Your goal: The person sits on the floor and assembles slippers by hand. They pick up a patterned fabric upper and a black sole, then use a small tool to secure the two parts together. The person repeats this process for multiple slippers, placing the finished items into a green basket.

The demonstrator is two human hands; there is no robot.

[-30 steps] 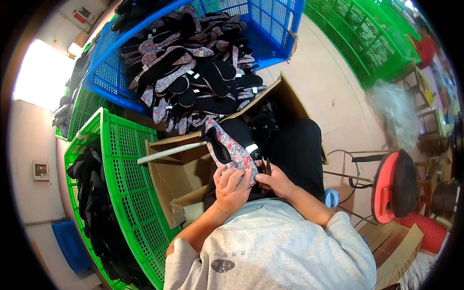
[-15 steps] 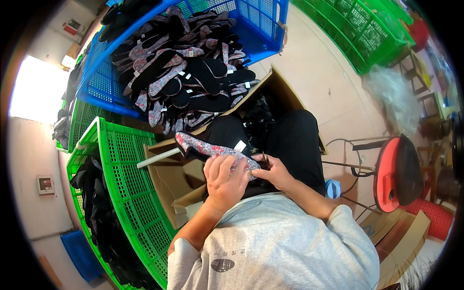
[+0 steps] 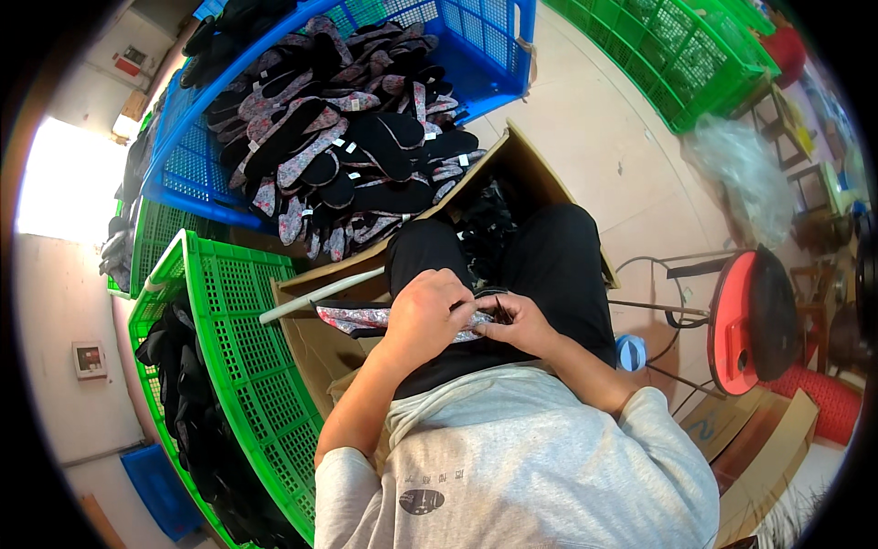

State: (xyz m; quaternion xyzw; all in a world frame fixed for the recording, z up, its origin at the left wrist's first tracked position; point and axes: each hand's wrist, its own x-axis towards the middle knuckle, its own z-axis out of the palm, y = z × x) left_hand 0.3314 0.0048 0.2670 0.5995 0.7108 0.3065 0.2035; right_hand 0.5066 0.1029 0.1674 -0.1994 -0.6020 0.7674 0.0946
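Note:
Over my lap, a floral cloth slipper (image 3: pixel 352 318) with a dark edge lies lengthwise, seen nearly edge-on. My left hand (image 3: pixel 426 316) is closed around its middle and covers much of it, with thumb and fingertips pinched near its right end. My right hand (image 3: pixel 521 328) is closed at that same end, close to the left fingertips. Between its fingers is what looks like a pair of small dark thread snips (image 3: pixel 500 312), mostly hidden by the fingers.
A blue crate (image 3: pixel 498 101) ahead holds a heap of similar slippers (image 3: pixel 315 156). An open cardboard box (image 3: pixel 540 165) sits around my knees. At left stands a green crate (image 3: pixel 242 366) with black items. A red-and-black stool (image 3: pixel 736 320) is at right; another green crate (image 3: pixel 681 78) lies beyond.
The slipper has tipped from its floral face to nearly edge-on and sits slightly lower. My left hand has turned over it, its fingers now curled toward the right hand.

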